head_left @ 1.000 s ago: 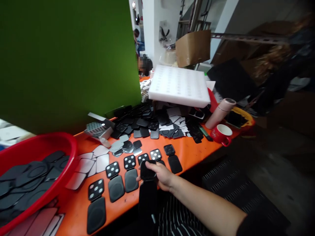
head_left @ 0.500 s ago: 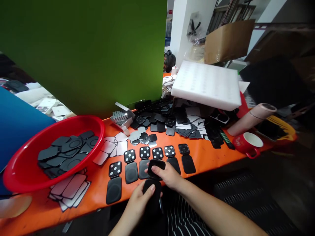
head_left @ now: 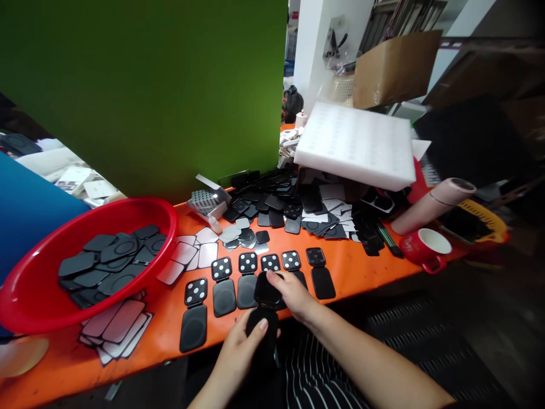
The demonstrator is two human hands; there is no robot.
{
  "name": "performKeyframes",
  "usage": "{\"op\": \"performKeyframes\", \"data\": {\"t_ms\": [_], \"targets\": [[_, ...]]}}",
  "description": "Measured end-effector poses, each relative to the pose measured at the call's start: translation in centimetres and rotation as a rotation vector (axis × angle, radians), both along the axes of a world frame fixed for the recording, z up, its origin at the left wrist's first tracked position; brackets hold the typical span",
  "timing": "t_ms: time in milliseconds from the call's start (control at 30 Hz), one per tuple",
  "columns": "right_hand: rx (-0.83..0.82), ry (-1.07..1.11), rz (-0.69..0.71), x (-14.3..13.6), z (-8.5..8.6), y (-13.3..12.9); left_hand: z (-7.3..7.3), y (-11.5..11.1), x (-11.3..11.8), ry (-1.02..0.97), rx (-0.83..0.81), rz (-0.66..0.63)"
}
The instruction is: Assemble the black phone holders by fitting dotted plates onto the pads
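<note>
Over the table's front edge I hold a black folding charger (head_left: 267, 292) made of two hinged square pads. My left hand (head_left: 238, 346) is closed round its lower pad, thumb on top. My right hand (head_left: 297, 296) grips the upper pad, its thumb at the top edge and its other fingers mostly hidden. Beyond my hands, several similar chargers lie unfolded in a row, among them one charger (head_left: 193, 328) at the left and another charger (head_left: 323, 283) at the right. Most of their upper pads carry silvery round dots.
At the left, a red basin (head_left: 168, 250) holds many black pads. Pale rectangular sheets (head_left: 123, 324) lie beside it. Grey discs and plates (head_left: 238, 233), black parts (head_left: 272, 201) and a white foam block (head_left: 355, 145) are behind. A red mug (head_left: 419, 253) and pink flask (head_left: 432, 204) stand right.
My right thumb has slid up to the upper pad's top edge, and its fingertips no longer show at the left. My left hand keeps its grip. The view has shifted slightly.
</note>
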State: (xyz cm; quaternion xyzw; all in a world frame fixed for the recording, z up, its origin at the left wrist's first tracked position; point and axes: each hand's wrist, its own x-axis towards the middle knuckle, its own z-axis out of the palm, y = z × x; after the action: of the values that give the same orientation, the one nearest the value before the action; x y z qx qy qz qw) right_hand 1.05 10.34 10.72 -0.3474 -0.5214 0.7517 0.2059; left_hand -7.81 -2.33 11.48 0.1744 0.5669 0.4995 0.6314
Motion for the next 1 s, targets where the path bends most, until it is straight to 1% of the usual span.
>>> {"op": "performKeyframes", "data": {"t_ms": [167,333,467,533,567,700,767,833,1000], "targets": [[0.144,-0.070,0.055,0.1,0.1,0.2,-0.3,0.0,0.0,-0.005,0.002,-0.001],[0.306,-0.135,0.076,0.3,0.1,0.2,0.0,0.0,0.2,0.103,0.043,0.042],[0.412,-0.150,0.058,0.6,0.2,0.1,0.1,0.0,0.4,0.051,0.004,0.030],[0.406,-0.142,0.055,0.7,0.2,0.1,0.0,-0.1,0.5,0.034,-0.007,0.025],[0.375,-0.133,0.057,0.6,0.2,0.1,0.0,-0.1,0.5,0.034,-0.005,0.027],[0.123,-0.048,0.034,0.3,-0.2,-0.1,0.2,-0.1,0.7,0.063,0.031,0.040],[0.040,-0.016,0.016,0.2,-0.4,-0.3,0.3,-0.2,0.8,0.071,0.046,0.053],[0.055,-0.028,0.004,0.2,-0.5,-0.5,0.4,-0.2,0.9,0.064,0.056,0.071],[0.212,-0.071,0.030,0.1,0.2,-0.4,-0.1,-0.5,1.0,-0.008,0.096,0.086]]}}
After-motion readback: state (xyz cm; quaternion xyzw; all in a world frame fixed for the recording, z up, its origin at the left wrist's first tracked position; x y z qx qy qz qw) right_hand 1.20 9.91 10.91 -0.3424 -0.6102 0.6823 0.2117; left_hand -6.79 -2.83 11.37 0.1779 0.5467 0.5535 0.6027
